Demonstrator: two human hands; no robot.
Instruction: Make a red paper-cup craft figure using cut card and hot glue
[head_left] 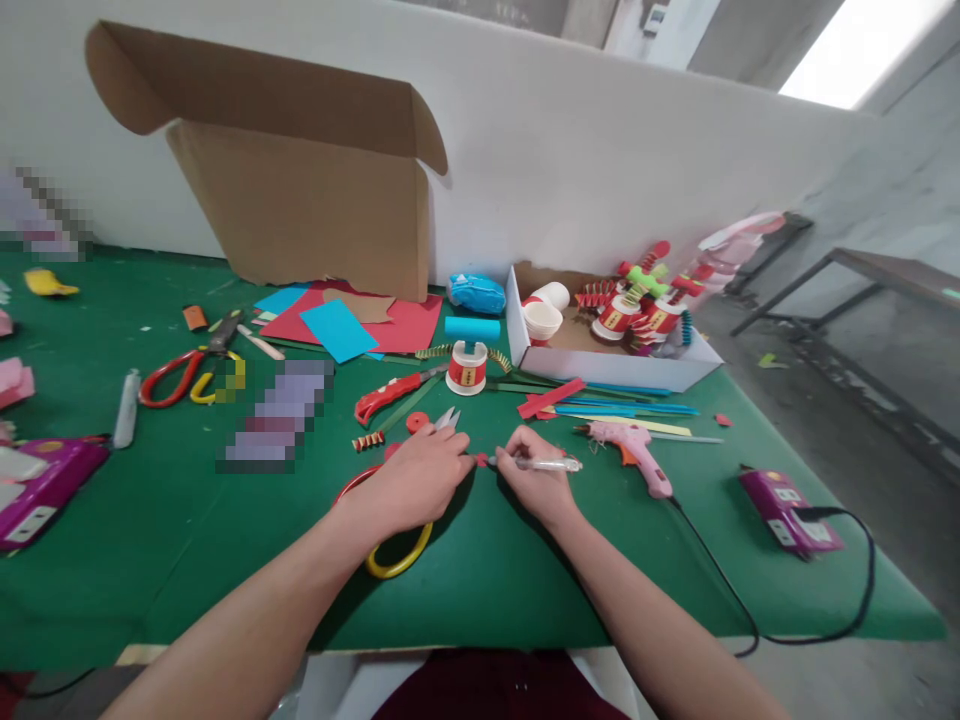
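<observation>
My right hand [536, 475] grips a pen [553, 464] with a clear, silvery barrel, its tip pointing left. That tip is close to a small red paper piece [481, 460] on the table; whether it touches is too small to tell. From the other side, the closed fingertips of my left hand [431, 470] hold the paper's edge. Under my left hand and wrist lie scissors [405, 562] with red and yellow handles, partly hidden, blades pointing away. Beyond it are a red disc [417, 423] and a folded paper spring [368, 441]. Ahead stands a decorated paper cup [467, 370] topped by a blue roll.
A pink glue gun [626, 445] lies to the right, its cord running to a purple power strip [791, 512]. Paper strips [622, 408] lie before a white box [622, 368] of cups and figures. A red-handled knife [390, 397] and pliers [217, 350] lie left.
</observation>
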